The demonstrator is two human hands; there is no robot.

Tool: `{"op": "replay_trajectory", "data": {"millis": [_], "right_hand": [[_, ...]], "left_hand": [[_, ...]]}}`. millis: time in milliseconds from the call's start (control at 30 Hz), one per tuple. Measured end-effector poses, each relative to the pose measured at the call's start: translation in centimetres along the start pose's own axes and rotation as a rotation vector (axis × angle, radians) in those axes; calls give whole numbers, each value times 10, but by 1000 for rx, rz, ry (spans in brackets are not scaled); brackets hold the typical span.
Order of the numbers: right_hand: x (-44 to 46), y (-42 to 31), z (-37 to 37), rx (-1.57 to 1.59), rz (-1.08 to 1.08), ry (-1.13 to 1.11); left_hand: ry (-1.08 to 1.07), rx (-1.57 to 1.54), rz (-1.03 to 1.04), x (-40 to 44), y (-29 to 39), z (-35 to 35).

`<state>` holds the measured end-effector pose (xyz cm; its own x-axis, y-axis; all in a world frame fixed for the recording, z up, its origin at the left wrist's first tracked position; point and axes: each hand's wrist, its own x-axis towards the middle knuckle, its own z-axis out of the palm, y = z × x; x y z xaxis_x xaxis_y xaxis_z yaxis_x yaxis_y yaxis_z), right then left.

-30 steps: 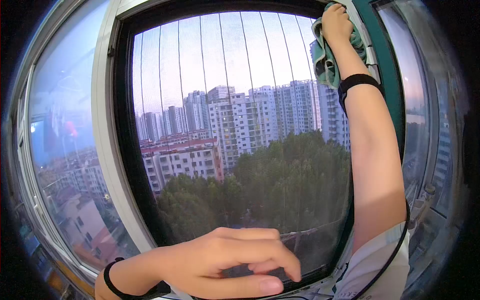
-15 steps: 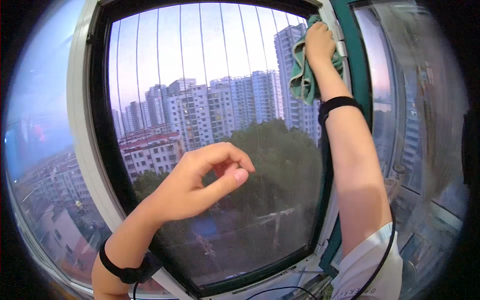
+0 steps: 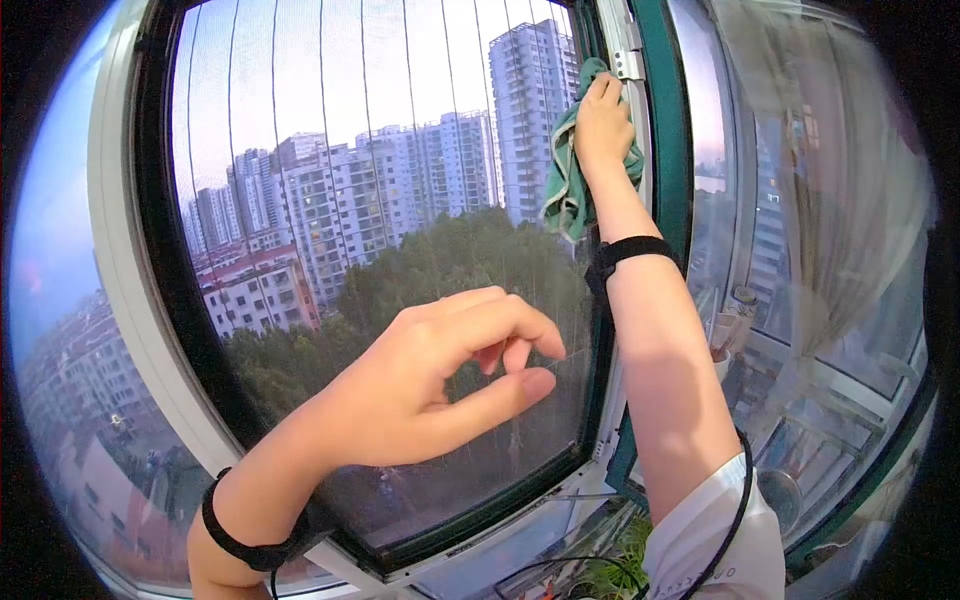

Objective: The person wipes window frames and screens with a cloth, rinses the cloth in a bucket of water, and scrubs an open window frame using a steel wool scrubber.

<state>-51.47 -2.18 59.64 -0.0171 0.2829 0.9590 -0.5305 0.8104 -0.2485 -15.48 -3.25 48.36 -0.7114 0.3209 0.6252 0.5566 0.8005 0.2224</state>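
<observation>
My right hand (image 3: 604,125) grips a green cloth (image 3: 566,185) with a pale edge, pressing it against the right side of the window frame, just below a white hinge (image 3: 628,66). Part of the cloth hangs loose left of the wrist. Lower down, my left hand (image 3: 440,375) is raised in front of the window screen (image 3: 400,270). Its fingers curl loosely, the thumb stands apart from them, and nothing is held. Black bands circle both forearms.
A dark green sash (image 3: 668,150) stands to the right, with a sheer curtain (image 3: 800,180) beyond it. Green plants (image 3: 625,560) and a black cable (image 3: 745,500) show at lower right. Thin vertical wires run outside the screen, before trees and tall buildings.
The view has turned right. My right hand and the cloth have slid down the frame, from beside the hinge to below it. My left hand looks nearer, with its fingers still curled.
</observation>
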Motion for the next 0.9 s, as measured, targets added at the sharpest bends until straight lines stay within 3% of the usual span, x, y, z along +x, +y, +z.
{"op": "replay_trajectory", "data": {"millis": [433, 533, 633, 667, 900], "right_hand": [[-92, 33, -31, 0, 12, -61], [-121, 42, -37, 69, 61, -171], [-156, 54, -42, 133, 35, -137], [-167, 58, -44, 276, 81, -215], [-250, 80, -55, 191, 115, -250]], "left_hand": [[-72, 22, -25, 25, -39, 12], [-124, 77, -30, 32, -54, 12], [-174, 146, -41, 33, -69, 8], [-177, 145, -71, 32, -71, 5], [-126, 134, -127, 30, -86, -3]]}}
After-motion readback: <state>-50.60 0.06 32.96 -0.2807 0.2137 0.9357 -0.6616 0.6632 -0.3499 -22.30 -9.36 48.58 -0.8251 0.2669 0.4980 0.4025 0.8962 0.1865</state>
